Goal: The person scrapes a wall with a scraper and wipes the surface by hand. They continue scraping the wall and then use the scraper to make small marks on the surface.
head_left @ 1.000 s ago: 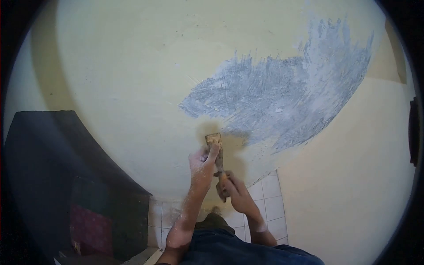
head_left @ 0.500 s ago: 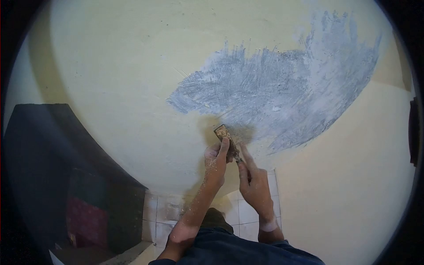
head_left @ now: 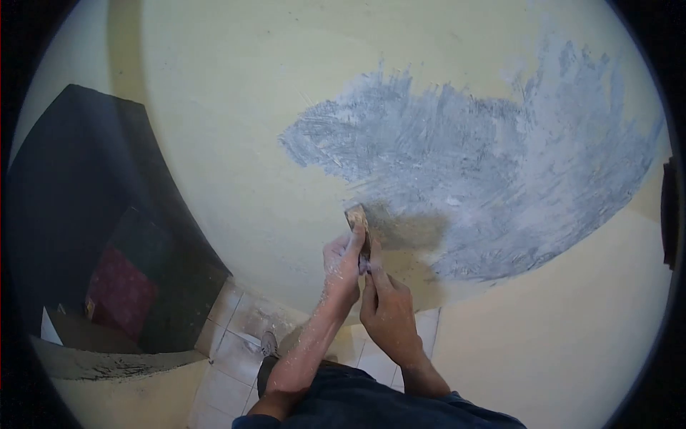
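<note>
A scraper [head_left: 355, 214] with a flat, dust-covered blade rests at the lower edge of the scraped grey patch [head_left: 443, 157] on the pale yellow wall [head_left: 236, 143]. My left hand [head_left: 343, 266] is closed around the blade, its thumb lying along the face. Just below it, my right hand [head_left: 389, 307] is wrapped around the handle, which the fingers mostly hide. Pale dust and flakes coat both hands and the left forearm. Whether the blade's edge touches the wall is hard to tell.
On the left is a dark recess [head_left: 86, 171] with a red panel [head_left: 121, 289] inside and a ledge [head_left: 128, 365] below. White floor tiles [head_left: 221, 386] lie beneath me, with a shoe [head_left: 269, 343] on them. A dark object [head_left: 669, 214] sits at the far right edge.
My view has tilted and shifted, showing more of the floor and the recess. My right hand is closer to my left, its forefinger now against the scraper. The scraper stands more upright.
</note>
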A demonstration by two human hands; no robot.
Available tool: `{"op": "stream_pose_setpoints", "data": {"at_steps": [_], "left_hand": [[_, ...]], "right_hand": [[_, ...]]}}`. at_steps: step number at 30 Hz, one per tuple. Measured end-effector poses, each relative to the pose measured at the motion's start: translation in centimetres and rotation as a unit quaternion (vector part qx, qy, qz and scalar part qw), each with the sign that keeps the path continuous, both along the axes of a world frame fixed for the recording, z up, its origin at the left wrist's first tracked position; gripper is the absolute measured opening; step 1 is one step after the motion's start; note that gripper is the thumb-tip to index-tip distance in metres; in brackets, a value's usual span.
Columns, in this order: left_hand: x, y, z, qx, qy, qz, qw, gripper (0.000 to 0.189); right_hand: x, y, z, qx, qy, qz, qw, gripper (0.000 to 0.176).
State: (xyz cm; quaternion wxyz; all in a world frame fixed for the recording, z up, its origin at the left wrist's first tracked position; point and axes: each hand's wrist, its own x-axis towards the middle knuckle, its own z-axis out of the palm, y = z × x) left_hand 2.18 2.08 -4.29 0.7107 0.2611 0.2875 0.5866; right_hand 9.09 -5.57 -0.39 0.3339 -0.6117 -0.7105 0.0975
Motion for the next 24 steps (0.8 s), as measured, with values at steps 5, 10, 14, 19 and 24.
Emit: {"op": "stream_pose_setpoints", "data": {"at_steps": [5,10,14,19,24], "left_hand": [[-0.6,0.7,-0.2,0.036,-0.057,-0.017,0.998,0.035],[-0.1,1.2,-0.6,0.023,-0.023,0.009,0.999,0.032],[-0.9,1.3,-0.5,0.037,-0.036,0.0,0.999,0.03],[-1.9,1.5,-0.9,0.054,0.028,0.001,0.998,0.028],[-0.3,0.8,-0.9,0.026,0.039,0.011,0.999,0.028]], "right_hand": [[-0.6,0.4,-0.1,0.021,-0.003,0.034,0.999,0.057],[-0.1,0.9,-0.7,0.032,-0.039,0.034,0.998,0.06],[0.1,1.6,-1.5,0.069,0.028,0.066,0.995,0.059],[1.9,1.0,0.2,-0.2,0.295,0.087,0.93,0.061],[2.7,-0.2,-0.6,-0.103,0.242,0.086,0.961,0.062]]}}
